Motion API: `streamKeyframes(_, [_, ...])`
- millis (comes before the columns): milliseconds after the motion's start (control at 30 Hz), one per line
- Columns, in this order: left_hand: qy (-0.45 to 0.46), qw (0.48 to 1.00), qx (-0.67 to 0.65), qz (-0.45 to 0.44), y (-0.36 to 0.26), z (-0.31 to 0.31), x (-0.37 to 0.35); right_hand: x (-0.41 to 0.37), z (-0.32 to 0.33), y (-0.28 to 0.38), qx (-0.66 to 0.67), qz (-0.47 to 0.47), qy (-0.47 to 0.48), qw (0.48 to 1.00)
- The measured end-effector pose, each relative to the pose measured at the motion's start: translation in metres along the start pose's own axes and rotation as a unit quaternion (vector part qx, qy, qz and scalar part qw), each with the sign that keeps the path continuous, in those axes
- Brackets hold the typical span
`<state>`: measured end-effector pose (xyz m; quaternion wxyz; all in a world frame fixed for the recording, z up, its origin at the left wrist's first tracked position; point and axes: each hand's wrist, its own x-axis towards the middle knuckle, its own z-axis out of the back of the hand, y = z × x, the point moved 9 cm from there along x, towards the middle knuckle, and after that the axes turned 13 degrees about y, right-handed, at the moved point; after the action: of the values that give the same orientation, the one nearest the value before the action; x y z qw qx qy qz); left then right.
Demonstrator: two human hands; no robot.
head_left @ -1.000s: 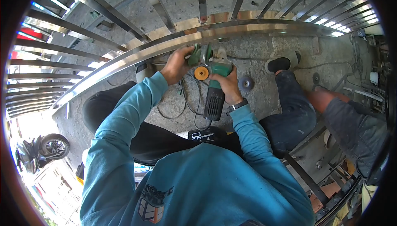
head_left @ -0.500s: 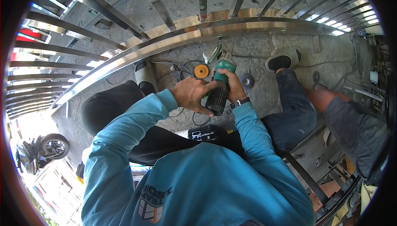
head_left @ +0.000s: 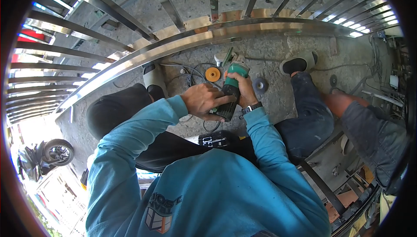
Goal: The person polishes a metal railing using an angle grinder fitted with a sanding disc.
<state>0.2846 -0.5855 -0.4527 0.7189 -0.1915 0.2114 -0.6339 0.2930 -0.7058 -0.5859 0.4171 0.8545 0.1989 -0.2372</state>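
Note:
A green and black angle grinder (head_left: pixel 234 74) is held above the concrete floor, its disc end pointing away from me. My right hand (head_left: pixel 244 88) is wrapped round the green part of its body, with a dark watch on the wrist. My left hand (head_left: pixel 203 100) grips the black rear part, fingers across its top and thumb near the end. Beyond the tool lies an orange disc (head_left: pixel 212 74) on the floor, and a grey disc (head_left: pixel 260 85) rests to the right of it.
A metal railing frame (head_left: pixel 226 29) curves across the floor ahead. Cables (head_left: pixel 269 59) trail over the concrete. Another person's leg (head_left: pixel 367 128) is at the right. A black bottle-like object (head_left: pixel 215 139) lies near my lap. A motorbike (head_left: pixel 43 156) stands far left.
The grinder has tilted slightly in my hands, and its disc end shows at a different angle. My left fingers have shifted a little along the black part.

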Motion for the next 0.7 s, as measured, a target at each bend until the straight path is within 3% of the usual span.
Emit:
streamKeyframes(300, [-0.046,0.993,0.092,-0.066,-0.009,0.006,0.003,0.009,0.020,-0.037,0.122,-0.061,0.003,0.991])
streamKeyframes(400, [-0.050,0.985,0.139,-0.085,-0.022,-0.006,0.002,0.004,0.027,-0.042,0.077,-0.062,-0.063,0.993])
streamKeyframes(433, [-0.026,0.985,0.152,-0.079,-0.026,-0.018,0.003,0.000,0.023,-0.026,-0.029,-0.037,-0.067,0.997])
streamKeyframes(467, [-0.002,0.984,0.164,-0.072,-0.029,-0.029,0.003,0.003,0.023,-0.032,-0.032,-0.039,-0.064,0.997])
streamKeyframes(533, [0.028,0.989,0.139,-0.052,-0.032,-0.026,0.006,0.007,0.025,-0.028,-0.106,-0.001,-0.098,0.990])
streamKeyframes(600, [0.132,0.986,0.092,0.031,-0.020,-0.030,0.012,0.003,0.016,-0.019,-0.161,-0.005,-0.109,0.981])
streamKeyframes(633, [0.129,0.987,0.094,0.035,-0.022,-0.023,0.013,0.000,0.009,-0.011,-0.213,-0.006,-0.122,0.969])
streamKeyframes(667, [0.118,0.987,-0.014,0.107,-0.011,-0.017,0.012,0.002,0.009,-0.011,-0.217,-0.004,-0.117,0.969])
streamKeyframes(700, [0.104,0.971,-0.124,0.177,-0.002,-0.017,0.007,0.002,-0.005,0.002,-0.275,0.076,-0.050,0.957])
